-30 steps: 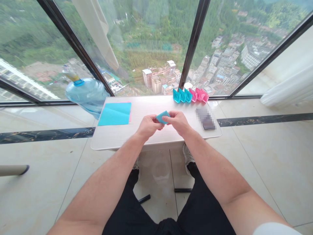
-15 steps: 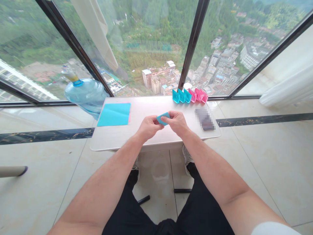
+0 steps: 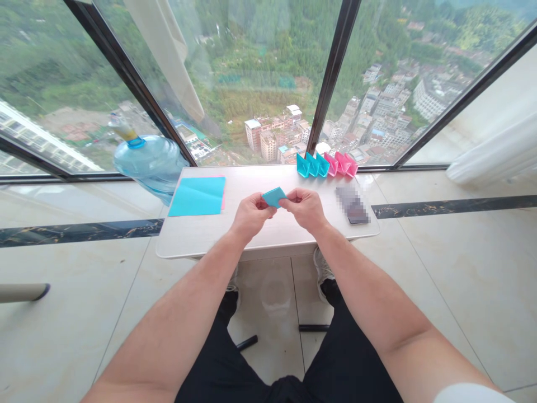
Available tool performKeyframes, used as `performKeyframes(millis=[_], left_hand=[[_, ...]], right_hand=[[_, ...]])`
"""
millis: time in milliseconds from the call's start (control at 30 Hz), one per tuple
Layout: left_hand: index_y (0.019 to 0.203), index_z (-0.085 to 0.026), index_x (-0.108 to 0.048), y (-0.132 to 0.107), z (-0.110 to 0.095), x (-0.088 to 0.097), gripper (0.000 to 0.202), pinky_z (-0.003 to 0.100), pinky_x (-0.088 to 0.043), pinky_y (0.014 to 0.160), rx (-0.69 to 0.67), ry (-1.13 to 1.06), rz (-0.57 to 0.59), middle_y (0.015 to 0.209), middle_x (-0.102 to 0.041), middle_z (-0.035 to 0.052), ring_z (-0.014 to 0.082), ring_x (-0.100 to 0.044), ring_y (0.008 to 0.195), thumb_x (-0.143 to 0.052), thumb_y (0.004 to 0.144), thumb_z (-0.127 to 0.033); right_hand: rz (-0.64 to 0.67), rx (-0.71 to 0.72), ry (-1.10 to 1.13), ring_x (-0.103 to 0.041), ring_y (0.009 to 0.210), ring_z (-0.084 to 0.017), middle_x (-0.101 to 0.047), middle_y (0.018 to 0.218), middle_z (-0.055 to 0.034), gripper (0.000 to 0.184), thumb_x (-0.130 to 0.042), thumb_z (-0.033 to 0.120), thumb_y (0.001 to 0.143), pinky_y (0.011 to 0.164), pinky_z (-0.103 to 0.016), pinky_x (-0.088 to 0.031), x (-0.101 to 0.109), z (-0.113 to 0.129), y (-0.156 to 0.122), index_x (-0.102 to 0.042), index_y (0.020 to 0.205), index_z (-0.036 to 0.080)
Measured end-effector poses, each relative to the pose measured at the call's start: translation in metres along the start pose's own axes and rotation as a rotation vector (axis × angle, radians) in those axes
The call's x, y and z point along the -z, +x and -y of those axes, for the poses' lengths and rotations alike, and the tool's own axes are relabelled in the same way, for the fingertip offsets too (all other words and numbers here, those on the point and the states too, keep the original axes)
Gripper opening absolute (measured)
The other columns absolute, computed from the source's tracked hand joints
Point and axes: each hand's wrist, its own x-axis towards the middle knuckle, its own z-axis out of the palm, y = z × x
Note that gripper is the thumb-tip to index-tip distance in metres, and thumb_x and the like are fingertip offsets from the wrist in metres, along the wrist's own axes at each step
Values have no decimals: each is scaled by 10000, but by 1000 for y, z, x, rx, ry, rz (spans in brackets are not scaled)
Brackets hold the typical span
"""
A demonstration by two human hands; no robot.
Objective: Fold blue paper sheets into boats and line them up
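Blue folded paper (image 3: 273, 196), both hands (image 3: 250, 214) (image 3: 305, 209) pinching

The paper (image 3: 273, 196) is a small, light-blue piece, folded into a compact, flat, four-sided shape with straight edges. It is held over the table (image 3: 201, 232), between the left hand (image 3: 252, 214) and the right hand (image 3: 306, 210). One broad face shows, plain and evenly coloured. The shape sits askew, its top edge rising toward the right. The left fingers grip its lower left part, and the right thumb overlaps its right side. Its layers are too small to count.
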Motion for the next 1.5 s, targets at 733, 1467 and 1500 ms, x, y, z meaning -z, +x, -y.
performKeyframes(millis=[733,1467,1500], left_hand=[[988,-165,-716,-1,-4,-1,446,337,-567,753,59,-244,-81,966,-745,75,221,-693,910,-854,592,-316],[1019,-144,-726,0,-7,2,400,356,-581,842,101,-409,-60,1058,-726,82,185,-693,897,-788,658,-307],[1016,-144,-725,0,-7,2,397,359,-580,848,102,-407,-62,1058,-725,81,185,-694,895,-783,656,-301]], right_hand=[[61,115,-72,-671,719,-173,-765,804,-38,269,-713,457,805,668,-296,-517,-4,4,-9,-781,874,206],[94,89,-15,-717,800,-179,-778,874,-41,204,-695,356,796,755,-313,-559,-7,-1,-7,-762,903,196],[96,87,-11,-714,795,-177,-777,871,-41,206,-693,355,796,754,-312,-559,-7,-1,-7,-762,907,196]])
